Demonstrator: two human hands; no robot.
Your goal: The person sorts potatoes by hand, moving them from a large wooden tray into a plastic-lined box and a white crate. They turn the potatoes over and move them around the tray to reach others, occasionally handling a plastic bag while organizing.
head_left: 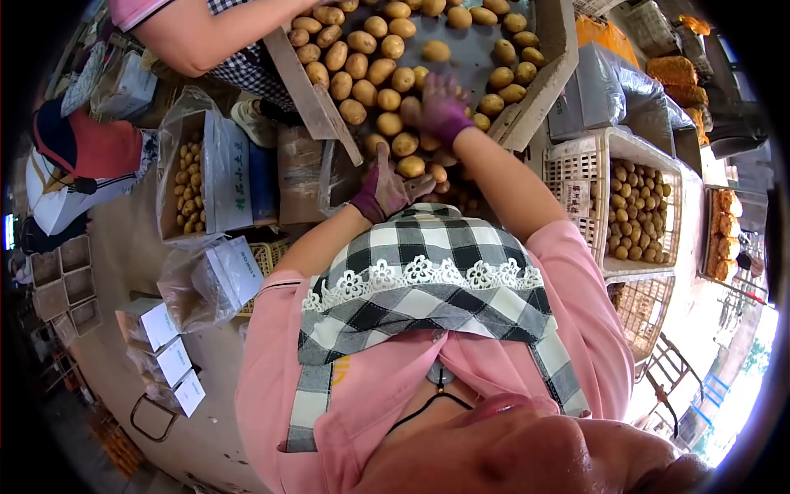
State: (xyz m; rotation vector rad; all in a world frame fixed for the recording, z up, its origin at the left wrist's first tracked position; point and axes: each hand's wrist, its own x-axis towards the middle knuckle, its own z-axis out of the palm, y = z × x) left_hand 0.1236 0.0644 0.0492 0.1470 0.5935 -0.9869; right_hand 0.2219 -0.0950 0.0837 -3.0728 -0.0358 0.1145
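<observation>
Many yellow-brown potatoes [381, 71] lie on a dark sorting chute [485, 45] with raised wooden sides, at the top of the head view. My right hand [442, 111], in a purple glove, rests over potatoes in the middle of the chute, fingers spread. A dark potato [411, 109] touches its left side. At the chute's lower end is my left hand [387, 189], in a dirty purple glove, with thumb and fingers apart. One potato [410, 167] sits between them, apparently not gripped. Below, more potatoes are partly hidden by my hands and apron.
A co-worker's arm [206, 37] reaches over the chute at upper left. A plastic-lined box of potatoes [224, 177] stands on the left. On the right is a white crate [605, 165] holding potatoes. Small white boxes [173, 358] are on the floor at lower left.
</observation>
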